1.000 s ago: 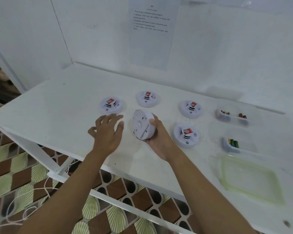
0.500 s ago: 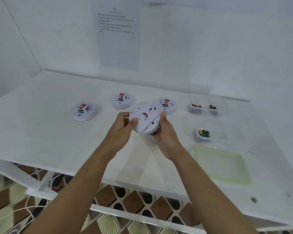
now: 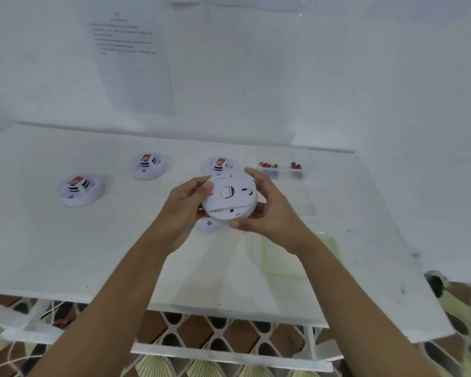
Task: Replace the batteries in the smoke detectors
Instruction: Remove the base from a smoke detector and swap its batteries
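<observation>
I hold a round white smoke detector (image 3: 230, 198) above the table, its flat back facing me with a small red spot in the middle. My left hand (image 3: 185, 206) grips its left edge, thumb on the back. My right hand (image 3: 269, 210) wraps around its right rim, fingers on top and thumb below. Three more detectors lie on the table with red-topped parts showing: one at the left (image 3: 78, 190), one further back (image 3: 148, 165), one behind my hands (image 3: 220, 164). Another detector (image 3: 210, 224) peeks out beneath the one I hold.
A clear tray (image 3: 280, 170) with small red and coloured batteries sits at the back right. A pale green tray (image 3: 329, 240) lies on the white table (image 3: 65, 254) under my right forearm. A printed sheet (image 3: 131, 58) hangs on the wall. Patterned floor lies below.
My left hand has come onto the detector, so both hands now hold it. The detector has turned its flat back towards me. My view has swung to the right.
</observation>
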`<state>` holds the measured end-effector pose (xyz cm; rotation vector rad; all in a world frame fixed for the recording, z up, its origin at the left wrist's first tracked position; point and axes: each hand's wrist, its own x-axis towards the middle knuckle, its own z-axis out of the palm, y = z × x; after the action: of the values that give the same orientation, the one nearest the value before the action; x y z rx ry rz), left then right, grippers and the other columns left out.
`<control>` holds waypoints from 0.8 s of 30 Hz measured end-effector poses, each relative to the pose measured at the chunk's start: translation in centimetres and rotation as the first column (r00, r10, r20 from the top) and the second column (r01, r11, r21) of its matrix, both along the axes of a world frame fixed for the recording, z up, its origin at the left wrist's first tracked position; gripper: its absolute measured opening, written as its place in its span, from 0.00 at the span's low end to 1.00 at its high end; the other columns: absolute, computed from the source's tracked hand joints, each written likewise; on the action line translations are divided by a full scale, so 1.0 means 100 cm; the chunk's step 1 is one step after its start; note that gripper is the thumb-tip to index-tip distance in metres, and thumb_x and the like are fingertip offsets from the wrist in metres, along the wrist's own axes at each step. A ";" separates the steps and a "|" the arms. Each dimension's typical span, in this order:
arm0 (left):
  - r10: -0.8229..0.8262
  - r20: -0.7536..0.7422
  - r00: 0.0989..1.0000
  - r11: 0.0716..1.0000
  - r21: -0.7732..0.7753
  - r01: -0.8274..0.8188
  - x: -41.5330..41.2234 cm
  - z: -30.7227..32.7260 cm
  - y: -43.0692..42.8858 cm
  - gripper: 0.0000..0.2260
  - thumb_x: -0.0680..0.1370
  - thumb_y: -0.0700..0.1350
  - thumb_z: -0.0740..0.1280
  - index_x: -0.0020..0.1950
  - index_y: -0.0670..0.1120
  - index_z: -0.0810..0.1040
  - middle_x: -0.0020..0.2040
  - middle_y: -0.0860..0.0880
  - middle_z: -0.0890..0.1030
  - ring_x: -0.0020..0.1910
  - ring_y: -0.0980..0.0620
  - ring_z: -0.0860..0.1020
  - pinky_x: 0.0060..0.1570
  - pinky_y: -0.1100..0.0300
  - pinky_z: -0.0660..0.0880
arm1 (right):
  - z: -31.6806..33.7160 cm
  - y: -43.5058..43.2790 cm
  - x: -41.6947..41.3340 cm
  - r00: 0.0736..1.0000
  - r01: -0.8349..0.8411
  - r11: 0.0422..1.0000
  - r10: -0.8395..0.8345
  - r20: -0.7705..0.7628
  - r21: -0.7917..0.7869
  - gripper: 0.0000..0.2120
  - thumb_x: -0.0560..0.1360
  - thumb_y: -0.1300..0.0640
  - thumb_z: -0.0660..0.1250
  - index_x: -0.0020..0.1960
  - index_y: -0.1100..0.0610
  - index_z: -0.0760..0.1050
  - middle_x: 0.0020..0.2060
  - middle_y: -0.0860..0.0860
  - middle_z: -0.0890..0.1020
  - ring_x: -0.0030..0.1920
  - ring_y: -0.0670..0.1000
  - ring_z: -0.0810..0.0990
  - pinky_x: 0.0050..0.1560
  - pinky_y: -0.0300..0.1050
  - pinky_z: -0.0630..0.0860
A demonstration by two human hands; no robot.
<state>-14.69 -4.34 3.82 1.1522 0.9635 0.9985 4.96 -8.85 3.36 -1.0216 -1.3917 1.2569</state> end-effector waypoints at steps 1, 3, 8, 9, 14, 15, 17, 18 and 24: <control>-0.003 -0.014 1.000 1.000 0.004 0.003 0.004 0.000 -0.001 0.12 0.83 0.44 0.61 0.63 0.43 0.78 0.58 0.43 0.83 0.58 0.42 0.80 0.58 0.45 0.77 | 0.002 -0.002 0.005 1.000 -0.010 1.000 0.010 0.024 -0.008 0.42 0.66 0.66 0.81 0.70 0.38 0.67 0.68 0.41 0.75 0.59 0.49 0.83 0.54 0.47 0.82; 0.015 -0.036 0.999 1.000 0.005 -0.015 0.012 0.000 -0.001 0.11 0.82 0.45 0.63 0.62 0.44 0.77 0.57 0.42 0.83 0.58 0.40 0.80 0.59 0.42 0.76 | 0.004 -0.004 0.012 0.997 -0.011 1.000 0.012 0.071 -0.004 0.42 0.66 0.66 0.81 0.70 0.39 0.67 0.67 0.42 0.76 0.59 0.45 0.82 0.54 0.45 0.82; 0.044 -0.143 0.989 0.990 0.135 -0.025 0.023 -0.001 -0.002 0.11 0.80 0.52 0.67 0.59 0.49 0.78 0.57 0.49 0.82 0.53 0.47 0.80 0.52 0.45 0.78 | 0.004 -0.004 0.030 0.989 0.041 0.999 -0.045 0.142 0.030 0.45 0.64 0.64 0.84 0.75 0.47 0.67 0.66 0.43 0.78 0.62 0.44 0.80 0.56 0.48 0.82; 0.052 -0.205 0.977 0.982 0.186 -0.013 0.025 0.001 -0.003 0.12 0.78 0.55 0.68 0.59 0.52 0.78 0.58 0.53 0.81 0.54 0.48 0.80 0.51 0.44 0.79 | 0.005 -0.004 0.033 0.989 0.041 0.999 -0.045 0.141 0.032 0.45 0.64 0.64 0.84 0.74 0.47 0.68 0.65 0.44 0.78 0.62 0.44 0.80 0.56 0.48 0.82; 0.087 -0.485 0.870 0.855 0.485 0.185 0.023 0.011 -0.003 0.27 0.68 0.63 0.75 0.65 0.60 0.76 0.65 0.61 0.72 0.62 0.60 0.72 0.52 0.66 0.72 | 0.009 -0.005 0.047 0.987 0.020 0.999 -0.027 0.157 0.042 0.42 0.64 0.64 0.83 0.73 0.47 0.70 0.64 0.46 0.79 0.61 0.49 0.81 0.56 0.52 0.83; 0.078 -0.538 0.839 0.827 0.504 0.247 0.023 0.013 -0.002 0.30 0.65 0.64 0.74 0.66 0.61 0.75 0.65 0.62 0.72 0.63 0.61 0.70 0.51 0.67 0.69 | 0.010 -0.005 0.049 0.987 0.015 0.999 -0.021 0.162 0.038 0.42 0.64 0.64 0.83 0.73 0.47 0.70 0.64 0.47 0.79 0.61 0.49 0.81 0.56 0.53 0.83; 0.071 -0.609 0.790 0.796 0.512 0.324 0.023 0.016 0.000 0.34 0.62 0.65 0.74 0.67 0.62 0.74 0.65 0.63 0.71 0.65 0.62 0.67 0.52 0.69 0.66 | 0.010 -0.004 0.052 0.986 0.006 1.000 -0.010 0.165 0.024 0.42 0.64 0.66 0.83 0.73 0.48 0.70 0.64 0.48 0.79 0.61 0.49 0.81 0.56 0.53 0.83; 0.079 -0.625 0.776 0.788 0.516 0.336 0.023 0.017 0.002 0.34 0.62 0.64 0.76 0.67 0.62 0.75 0.65 0.63 0.71 0.65 0.62 0.66 0.53 0.70 0.65 | 0.010 -0.003 0.053 0.986 -0.002 1.000 -0.001 0.169 0.019 0.43 0.64 0.66 0.83 0.73 0.49 0.70 0.64 0.48 0.79 0.60 0.49 0.82 0.55 0.52 0.83; 0.140 -0.614 0.777 0.728 0.595 0.339 0.026 0.018 0.006 0.29 0.64 0.51 0.82 0.63 0.56 0.79 0.59 0.60 0.76 0.59 0.65 0.70 0.53 0.75 0.65 | 0.010 -0.002 0.053 0.981 -0.017 1.000 0.013 0.193 0.015 0.44 0.64 0.70 0.82 0.74 0.51 0.69 0.62 0.47 0.80 0.55 0.45 0.84 0.47 0.46 0.84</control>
<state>-12.11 -3.73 5.58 2.2629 1.0427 0.9006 10.21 -9.00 4.32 -1.1480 -1.5577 1.1793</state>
